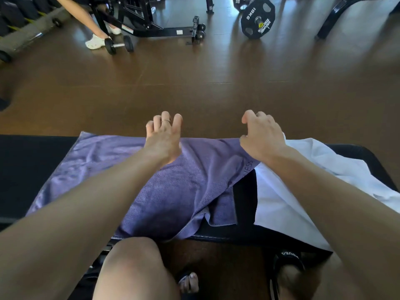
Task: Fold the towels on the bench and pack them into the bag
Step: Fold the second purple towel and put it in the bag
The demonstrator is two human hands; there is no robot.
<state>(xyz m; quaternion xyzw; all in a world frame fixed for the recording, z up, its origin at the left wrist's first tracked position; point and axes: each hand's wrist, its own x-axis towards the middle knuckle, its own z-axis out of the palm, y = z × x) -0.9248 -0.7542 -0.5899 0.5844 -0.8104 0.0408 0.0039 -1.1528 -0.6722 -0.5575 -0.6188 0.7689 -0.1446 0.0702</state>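
Black bench (32, 169) on brown gym floor (194, 83)

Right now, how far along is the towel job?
Barely begun. Purple towel lies rumpled on the bench, unfolded. Left hand and right hand hover open at its far edge. White towel still loose; no bag in view.

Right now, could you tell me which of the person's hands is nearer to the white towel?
Right. The right hand hovers at the white towel's far edge, beside the purple towel's corner. The left hand is farther off, above the purple towel's middle.
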